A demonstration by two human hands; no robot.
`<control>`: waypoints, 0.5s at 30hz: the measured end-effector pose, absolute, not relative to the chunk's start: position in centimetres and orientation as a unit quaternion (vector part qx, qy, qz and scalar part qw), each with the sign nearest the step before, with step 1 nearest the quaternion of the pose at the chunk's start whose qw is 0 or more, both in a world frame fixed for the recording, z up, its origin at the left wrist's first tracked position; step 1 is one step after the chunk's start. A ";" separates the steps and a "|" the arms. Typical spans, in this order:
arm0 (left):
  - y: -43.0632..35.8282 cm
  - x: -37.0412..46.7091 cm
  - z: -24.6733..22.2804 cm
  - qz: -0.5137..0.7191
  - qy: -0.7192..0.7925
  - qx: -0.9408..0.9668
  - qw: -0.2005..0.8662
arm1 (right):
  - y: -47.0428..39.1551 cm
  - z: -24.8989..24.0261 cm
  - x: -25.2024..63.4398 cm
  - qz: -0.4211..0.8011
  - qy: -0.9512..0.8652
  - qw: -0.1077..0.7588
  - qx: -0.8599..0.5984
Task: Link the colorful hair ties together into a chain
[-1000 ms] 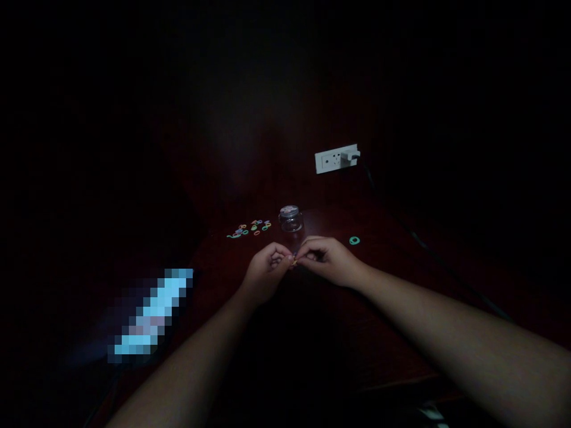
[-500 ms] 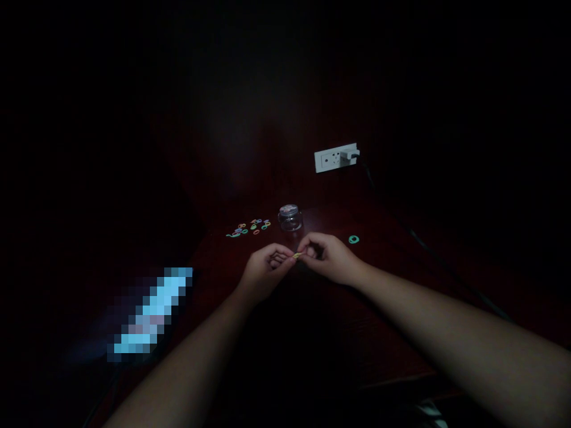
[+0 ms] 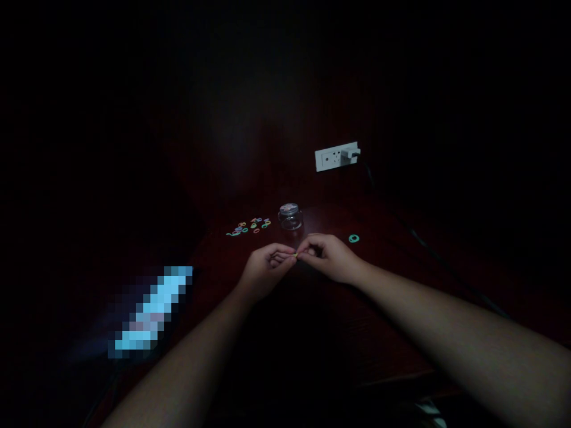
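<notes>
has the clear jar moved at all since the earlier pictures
No, the clear jar sits where it did, below and to the left of the wall socket in the view.

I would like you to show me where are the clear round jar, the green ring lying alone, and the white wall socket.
Clear round jar (image 3: 291, 220): head view, on its transparent side.
Green ring lying alone (image 3: 350, 239): head view, on its left band.
White wall socket (image 3: 327, 160): head view, on its left part.

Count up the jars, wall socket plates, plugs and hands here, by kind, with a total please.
Clear round jar with patterned lid: 1
White rectangular wall socket plate: 1
White plastic plug: 1
Bare left hand and bare right hand: 2
Total: 5
</notes>
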State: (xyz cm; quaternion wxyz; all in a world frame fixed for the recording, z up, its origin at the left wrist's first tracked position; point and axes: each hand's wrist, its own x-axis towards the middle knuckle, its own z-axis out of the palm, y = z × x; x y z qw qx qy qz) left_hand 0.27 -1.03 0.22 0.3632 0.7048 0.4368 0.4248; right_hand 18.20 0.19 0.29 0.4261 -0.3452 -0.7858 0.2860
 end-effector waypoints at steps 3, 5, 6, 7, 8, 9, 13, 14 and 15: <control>-1.1 0.3 0.4 0.414 0.449 0.713 0.345 | 0.1 0.4 18.2 0.280 -0.788 0.426 -0.346; -1.2 0.3 0.5 0.410 0.452 0.717 0.337 | 0.1 0.3 18.1 0.276 -0.788 0.425 -0.350; -1.2 0.3 0.5 0.408 0.451 0.719 0.336 | 0.1 0.3 18.1 0.276 -0.788 0.423 -0.351; -1.2 0.3 0.5 0.405 0.451 0.721 0.335 | 0.1 0.3 18.1 0.275 -0.789 0.423 -0.351; -1.2 0.3 0.6 0.401 0.451 0.723 0.335 | 0.2 0.3 18.1 0.275 -0.790 0.422 -0.351; -1.3 0.3 0.6 0.397 0.451 0.727 0.334 | 0.2 0.3 18.2 0.273 -0.791 0.422 -0.350; -1.4 0.2 0.8 0.385 0.444 0.739 0.328 | 0.4 0.6 18.5 0.254 -0.793 0.428 -0.353; -1.4 0.1 0.8 0.385 0.442 0.741 0.327 | 0.4 0.7 18.6 0.247 -0.792 0.433 -0.352; -1.4 0.1 0.9 0.385 0.440 0.742 0.327 | 0.5 0.8 18.6 0.241 -0.792 0.439 -0.350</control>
